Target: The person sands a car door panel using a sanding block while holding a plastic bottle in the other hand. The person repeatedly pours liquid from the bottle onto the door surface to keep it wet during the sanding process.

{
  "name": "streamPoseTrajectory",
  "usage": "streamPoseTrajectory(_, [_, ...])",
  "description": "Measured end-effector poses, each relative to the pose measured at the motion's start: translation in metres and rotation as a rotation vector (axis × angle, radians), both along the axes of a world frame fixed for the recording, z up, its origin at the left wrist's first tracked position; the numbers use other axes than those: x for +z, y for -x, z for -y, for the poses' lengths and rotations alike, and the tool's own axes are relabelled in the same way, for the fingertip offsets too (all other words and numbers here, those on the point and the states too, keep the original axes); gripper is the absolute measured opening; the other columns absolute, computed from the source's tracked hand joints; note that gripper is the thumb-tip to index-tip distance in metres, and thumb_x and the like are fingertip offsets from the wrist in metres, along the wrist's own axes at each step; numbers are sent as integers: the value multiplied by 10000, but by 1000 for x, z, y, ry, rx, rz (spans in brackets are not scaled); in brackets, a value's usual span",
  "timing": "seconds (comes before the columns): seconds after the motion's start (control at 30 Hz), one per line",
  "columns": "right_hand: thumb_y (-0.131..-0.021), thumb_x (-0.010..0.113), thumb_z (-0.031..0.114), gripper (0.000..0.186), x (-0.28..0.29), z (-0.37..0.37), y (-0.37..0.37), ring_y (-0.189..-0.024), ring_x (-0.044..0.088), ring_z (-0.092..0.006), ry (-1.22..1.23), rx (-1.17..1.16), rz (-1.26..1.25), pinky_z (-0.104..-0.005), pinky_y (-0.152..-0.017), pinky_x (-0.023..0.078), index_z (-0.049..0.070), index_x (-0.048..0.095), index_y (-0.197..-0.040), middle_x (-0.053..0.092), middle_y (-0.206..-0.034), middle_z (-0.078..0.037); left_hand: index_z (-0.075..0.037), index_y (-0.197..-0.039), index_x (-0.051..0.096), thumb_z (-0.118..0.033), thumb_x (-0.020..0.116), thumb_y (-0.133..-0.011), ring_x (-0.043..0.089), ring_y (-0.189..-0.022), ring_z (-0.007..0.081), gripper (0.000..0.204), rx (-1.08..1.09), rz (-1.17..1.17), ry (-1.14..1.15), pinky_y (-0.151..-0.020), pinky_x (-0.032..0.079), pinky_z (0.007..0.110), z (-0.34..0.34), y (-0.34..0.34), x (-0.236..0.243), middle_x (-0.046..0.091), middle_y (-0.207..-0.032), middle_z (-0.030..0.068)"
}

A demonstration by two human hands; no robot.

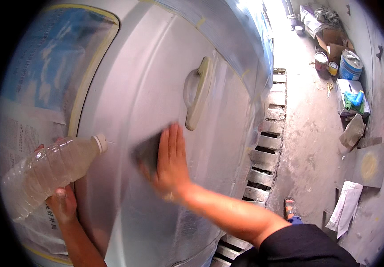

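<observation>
A silver-grey car door fills the left and middle of the head view, with a pale handle and film and paper taped left of it. My left hand holds a clear plastic bottle with a white cap, tilted toward the upper right, containing cloudy liquid. My right hand is flat over a dark grey pad, pressing it on the door below and left of the handle. The pad's edge is blurred.
Along the right runs a slatted drain strip beside a concrete floor. Against the wall stand cardboard boxes, cans, a blue drum, scissors and paper sheets. My sandalled foot shows at lower right.
</observation>
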State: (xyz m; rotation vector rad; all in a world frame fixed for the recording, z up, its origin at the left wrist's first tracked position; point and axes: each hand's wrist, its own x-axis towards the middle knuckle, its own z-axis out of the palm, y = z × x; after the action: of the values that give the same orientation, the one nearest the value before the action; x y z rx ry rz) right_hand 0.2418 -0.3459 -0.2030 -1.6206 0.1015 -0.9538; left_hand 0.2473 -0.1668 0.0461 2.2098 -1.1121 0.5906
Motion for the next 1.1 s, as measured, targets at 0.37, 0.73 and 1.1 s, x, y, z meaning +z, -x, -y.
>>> streamPoseTrajectory(0.37, [-871, 592, 425, 932, -6, 13, -12, -1402, 81, -527, 109, -33, 46, -593, -1131, 103, -150, 117, -1429, 87, -1483, -395, -20, -1470, 187, -447, 661, -857, 268, -1386, 300, 885, -64, -36, 73, -1139, 224, 446, 6, -4, -2, 254, -1512, 146])
streamPoseTrajectory(0.73, [-841, 573, 296, 801, 12, 43, -25, -1420, 103, -478, 164, -26, 121, -529, -1161, 93, -156, 217, -1398, 137, -1494, -360, -13, -1471, 203, -419, 660, -869, 293, -1383, 306, 857, -81, -44, 89, -1137, 242, 456, -4, -9, 0, 276, -1508, 150])
streamPoseTrajectory(1.1, [-746, 623, 238, 885, 33, 58, -33, -1421, 98, -481, 146, -94, 195, -537, -1165, 91, -141, 191, -1419, 148, -1508, -333, -18, -1458, 230, -411, 705, -838, 301, -1367, 292, 875, -62, -62, 111, -1136, 222, 452, 7, -3, -1, 288, -1492, 126])
